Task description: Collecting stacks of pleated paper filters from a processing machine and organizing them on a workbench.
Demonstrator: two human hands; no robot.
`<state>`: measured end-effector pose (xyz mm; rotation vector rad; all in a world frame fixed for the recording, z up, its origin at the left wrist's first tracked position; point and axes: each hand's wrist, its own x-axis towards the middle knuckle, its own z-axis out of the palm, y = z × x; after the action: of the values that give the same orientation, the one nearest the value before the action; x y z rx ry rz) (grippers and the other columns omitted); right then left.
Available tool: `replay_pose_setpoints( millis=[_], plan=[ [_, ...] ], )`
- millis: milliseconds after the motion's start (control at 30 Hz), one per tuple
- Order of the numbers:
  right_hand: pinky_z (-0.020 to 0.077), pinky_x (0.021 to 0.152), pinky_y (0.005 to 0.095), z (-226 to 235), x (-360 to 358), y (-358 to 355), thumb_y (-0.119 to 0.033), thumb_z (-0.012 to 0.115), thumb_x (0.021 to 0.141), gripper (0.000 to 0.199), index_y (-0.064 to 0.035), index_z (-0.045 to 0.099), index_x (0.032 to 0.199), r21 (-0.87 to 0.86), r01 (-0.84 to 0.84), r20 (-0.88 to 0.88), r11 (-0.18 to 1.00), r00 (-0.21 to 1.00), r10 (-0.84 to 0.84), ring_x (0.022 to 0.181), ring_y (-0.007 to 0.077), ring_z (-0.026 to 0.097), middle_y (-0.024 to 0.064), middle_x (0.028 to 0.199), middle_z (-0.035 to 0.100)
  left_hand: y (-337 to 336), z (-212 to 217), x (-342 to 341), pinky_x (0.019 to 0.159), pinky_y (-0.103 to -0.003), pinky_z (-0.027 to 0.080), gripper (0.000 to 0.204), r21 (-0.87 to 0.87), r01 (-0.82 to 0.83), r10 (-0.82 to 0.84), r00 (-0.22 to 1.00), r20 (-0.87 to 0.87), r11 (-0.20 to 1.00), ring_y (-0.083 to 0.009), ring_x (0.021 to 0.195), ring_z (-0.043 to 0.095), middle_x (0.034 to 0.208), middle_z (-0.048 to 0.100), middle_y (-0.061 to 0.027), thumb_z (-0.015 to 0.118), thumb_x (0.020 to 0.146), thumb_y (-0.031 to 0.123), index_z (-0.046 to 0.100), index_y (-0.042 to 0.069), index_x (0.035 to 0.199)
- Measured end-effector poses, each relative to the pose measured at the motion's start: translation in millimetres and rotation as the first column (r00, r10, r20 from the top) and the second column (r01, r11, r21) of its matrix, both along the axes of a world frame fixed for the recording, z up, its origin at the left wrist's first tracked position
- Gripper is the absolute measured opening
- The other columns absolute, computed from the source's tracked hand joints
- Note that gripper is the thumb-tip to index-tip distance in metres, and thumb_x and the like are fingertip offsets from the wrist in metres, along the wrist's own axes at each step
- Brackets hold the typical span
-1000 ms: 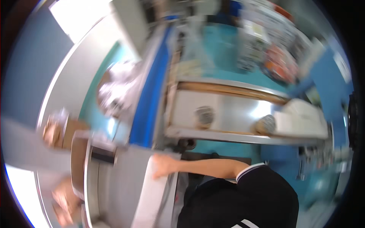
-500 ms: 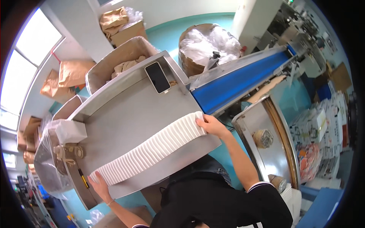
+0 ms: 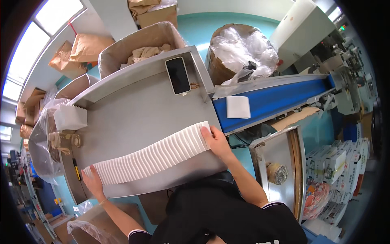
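Observation:
A long row of white folded paper napkins (image 3: pixel 152 156), standing packed side by side, stretches across the steel tray table (image 3: pixel 122 118) in a slight curve. My left hand (image 3: pixel 94 183) grips its left end, fingers along the back and the palm side at the near corner. At the right end my right hand (image 3: pixel 217 143) holds the last napkins, thumb on top; part of its fingers is hidden behind the stack. A single flat white folded napkin (image 3: pixel 238 107) lies on the blue conveyor belt (image 3: pixel 280 95), just beyond the tray's right edge.
A phone (image 3: pixel 178 75) lies at the tray's back right. On the left are a white napkin stack (image 3: pixel 70 117), a tape roll (image 3: pixel 76 140) and a yellow-black cutter (image 3: pixel 76 169). Beyond stand a carton of brown paper (image 3: pixel 142 34) and a bin of clear plastic (image 3: pixel 243 49).
A white folded napkin has appeared on the near end of the belt. The view has shifted; both hands still hold the ends of the row.

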<state>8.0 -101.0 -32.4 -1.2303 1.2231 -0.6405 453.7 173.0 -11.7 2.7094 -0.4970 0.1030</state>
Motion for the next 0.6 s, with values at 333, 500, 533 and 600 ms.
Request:
replay_pose_setpoints(
  millis=[333, 500, 533, 600],
  plan=[
    [0.0529, 0.077, 0.0282, 2, -52, -20, -0.022, 0.059, 0.097, 0.031, -0.0034, 0.058, 0.121, 0.461, 0.190, 0.299, 0.867, 0.886, -0.354, 0.089, 0.0148, 0.064, 0.0062, 0.107, 0.065, 0, -8, -5, 0.112, -0.043, 0.029, 0.091, -0.019, -0.069, 0.069, 0.998, 0.001, 0.997, -0.0387, 0.136, 0.036, 0.147, 0.038, -0.0247, 0.051, 0.087, 0.068, 0.035, -0.001, 0.145],
    [0.0457, 0.080, 0.0237, 11, -6, -3, -0.031, 0.059, 0.097, 0.035, -0.0019, 0.059, 0.116, 0.042, -0.037, 0.037, 0.998, 0.999, 0.036, 0.087, 0.0087, 0.056, 0.0028, 0.099, 0.064, -4, -4, -5, 0.112, -0.043, 0.029, 0.097, 0.002, -0.103, 0.103, 0.995, -0.016, 0.995, -0.0403, 0.135, 0.037, 0.146, 0.039, -0.0250, 0.048, 0.085, 0.073, 0.035, -0.001, 0.145],
    [0.0458, 0.077, 0.0231, 12, -5, -3, -0.034, 0.061, 0.096, 0.038, -0.0014, 0.059, 0.116, 0.050, -0.053, 0.036, 0.997, 0.998, 0.052, 0.085, 0.0103, 0.057, 0.0044, 0.099, 0.065, -3, -6, -5, 0.112, -0.043, 0.029, 0.097, 0.003, -0.091, 0.091, 0.996, -0.020, 0.996, -0.0403, 0.135, 0.037, 0.146, 0.039, -0.0250, 0.048, 0.085, 0.073, 0.035, -0.001, 0.145],
    [0.0479, 0.071, 0.0254, -2, -18, -5, -0.030, 0.062, 0.095, 0.036, -0.0015, 0.060, 0.116, 0.150, -0.020, 0.171, 0.988, 0.985, -0.007, 0.084, 0.0105, 0.058, 0.0043, 0.094, 0.066, -5, -3, -7, 0.112, -0.043, 0.029, 0.096, -0.017, -0.082, 0.082, 0.996, -0.024, 0.996, -0.0399, 0.135, 0.037, 0.146, 0.039, -0.0251, 0.049, 0.085, 0.072, 0.035, -0.003, 0.144]
  ],
)
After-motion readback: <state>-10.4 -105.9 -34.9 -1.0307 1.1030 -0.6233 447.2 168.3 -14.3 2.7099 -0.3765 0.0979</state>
